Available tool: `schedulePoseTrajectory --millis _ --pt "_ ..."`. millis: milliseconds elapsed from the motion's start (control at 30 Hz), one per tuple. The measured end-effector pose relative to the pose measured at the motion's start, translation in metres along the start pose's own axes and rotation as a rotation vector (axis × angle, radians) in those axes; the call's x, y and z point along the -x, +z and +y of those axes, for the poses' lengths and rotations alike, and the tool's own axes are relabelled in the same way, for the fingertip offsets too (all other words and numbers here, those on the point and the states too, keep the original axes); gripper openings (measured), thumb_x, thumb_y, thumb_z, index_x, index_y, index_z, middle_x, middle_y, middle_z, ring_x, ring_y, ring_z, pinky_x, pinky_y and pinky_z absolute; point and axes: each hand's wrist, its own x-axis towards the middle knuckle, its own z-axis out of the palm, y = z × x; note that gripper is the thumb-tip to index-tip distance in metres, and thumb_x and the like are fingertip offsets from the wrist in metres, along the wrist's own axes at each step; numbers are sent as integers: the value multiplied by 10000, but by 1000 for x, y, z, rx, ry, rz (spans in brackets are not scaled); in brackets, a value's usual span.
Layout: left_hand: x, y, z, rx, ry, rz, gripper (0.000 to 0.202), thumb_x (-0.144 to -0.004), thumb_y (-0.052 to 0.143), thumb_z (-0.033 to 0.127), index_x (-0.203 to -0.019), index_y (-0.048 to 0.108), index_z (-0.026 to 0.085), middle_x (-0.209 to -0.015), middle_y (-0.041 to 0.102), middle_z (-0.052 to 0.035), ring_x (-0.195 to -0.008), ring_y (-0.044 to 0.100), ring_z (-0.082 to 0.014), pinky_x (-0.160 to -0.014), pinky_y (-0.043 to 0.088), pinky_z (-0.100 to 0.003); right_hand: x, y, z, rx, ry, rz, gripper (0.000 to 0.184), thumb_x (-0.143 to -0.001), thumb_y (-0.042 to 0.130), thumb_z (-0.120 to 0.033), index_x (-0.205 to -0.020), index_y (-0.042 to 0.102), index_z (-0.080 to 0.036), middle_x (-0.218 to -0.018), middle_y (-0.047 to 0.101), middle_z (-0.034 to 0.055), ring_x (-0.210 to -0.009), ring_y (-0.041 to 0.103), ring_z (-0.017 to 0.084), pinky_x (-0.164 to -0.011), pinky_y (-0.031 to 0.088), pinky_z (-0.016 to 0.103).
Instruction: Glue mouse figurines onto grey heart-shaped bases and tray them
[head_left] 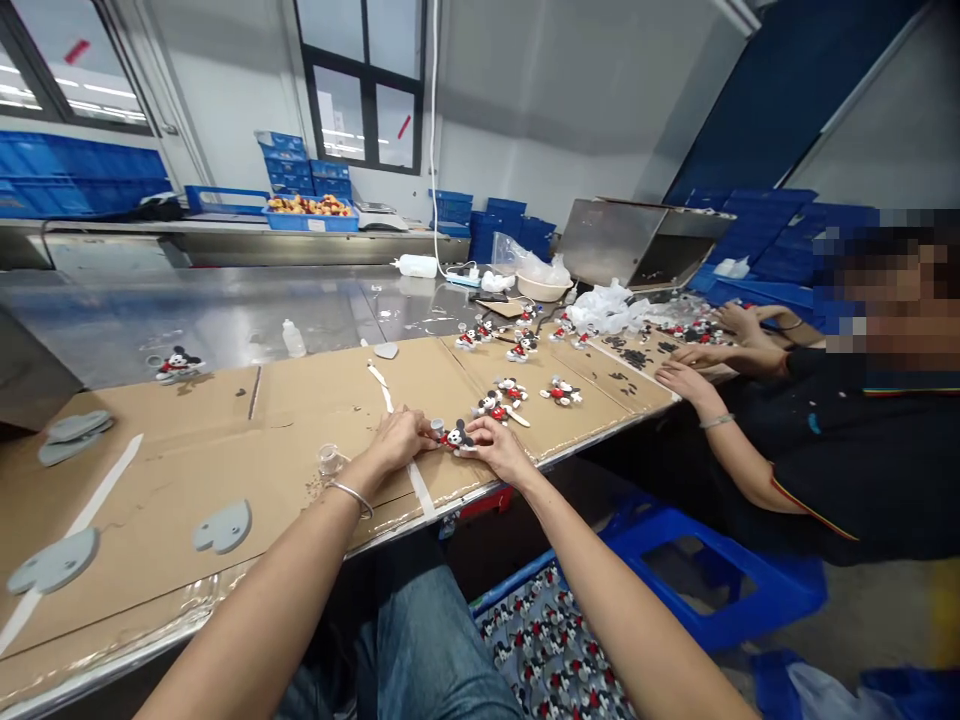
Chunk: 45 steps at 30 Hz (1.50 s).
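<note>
Mouse figurine [456, 438] is pinched from both sides near the table's front edge: its 9 o'clock side by the left hand [403, 437], its 3 o'clock side by the right hand [501, 450]. Whether it is borne by the surface beneath cannot be told.

Brown cardboard [307, 405] is spread under the work, creased and crossed by strips of white tape [420, 487]. At 9 o'clock a small clear cup [328, 459] is set down near the left forearm; farther out, between 8 and 9, a grey heart-shaped piece [223, 526] is laid flat. More figurines [510, 390] are scattered at 2 o'clock. At 5 o'clock, below table level, a blue tray [491, 597] is filled with similar ones.

At 10 o'clock a small white bottle [293, 340] is stood by the cardboard's far edge, where bare metal tabletop [322, 305] is exposed. A pale bowl [541, 289] is placed at 1 o'clock. The room is closed off by a grey wall [510, 80], pierced by a dark-framed window [366, 115] at 11. At 3 o'clock a co-worker in a black shirt [810, 450] is seated; a blue stool [780, 588] is seen at 4.
</note>
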Motion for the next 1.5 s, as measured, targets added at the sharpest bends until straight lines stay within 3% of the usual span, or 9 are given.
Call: schedulePoseTrajectory --millis 333,600,967,1167,1500 --pt "7 -3 6 -1 18 17 163 -831 632 329 -907 686 194 -931 657 -38 -1056 540 -248 -936 388 -475 1 1 1 1 24 -11 510 -588 801 -346 -997 526 -219 -796 694 -8 -802 657 206 -853 475 392" --pt "3 -4 2 -25 20 -10 202 -836 632 360 -903 666 172 -942 654 -43 -1046 558 -240 -918 417 -461 5 -5 -2 37 -81 -61 517 -611 812 -335 -1065 596 -213 -1033 671 58 -1061 607 234 -983 441 418" --pt "-6 -1 -4 -46 91 -25 203 -830 643 359 -850 639 157 -922 647 -44 -1000 575 -223 -885 446 -437 -4 -3 7 11 -72 -85 480 -626 798 -348 -1006 530 -228 -808 683 -15 -830 656 196 -889 472 392" --pt "-14 -2 -9 -50 172 -84 176 -823 656 331 -813 640 156 -885 649 -34 -997 580 -218 -875 456 -424 -7 -5 4 -36 -52 -125 452 -610 799 -348 -948 526 -222 -826 684 -8 -850 651 191 -904 465 382" --pt "-15 -1 -11 -97 145 -72 216 -827 651 365 -855 638 151 -930 649 -47 -990 589 -220 -856 477 -425 -5 -4 2 -39 -56 -125 454 -614 793 -364 -954 531 -218 -814 671 -13 -835 645 182 -891 470 377"
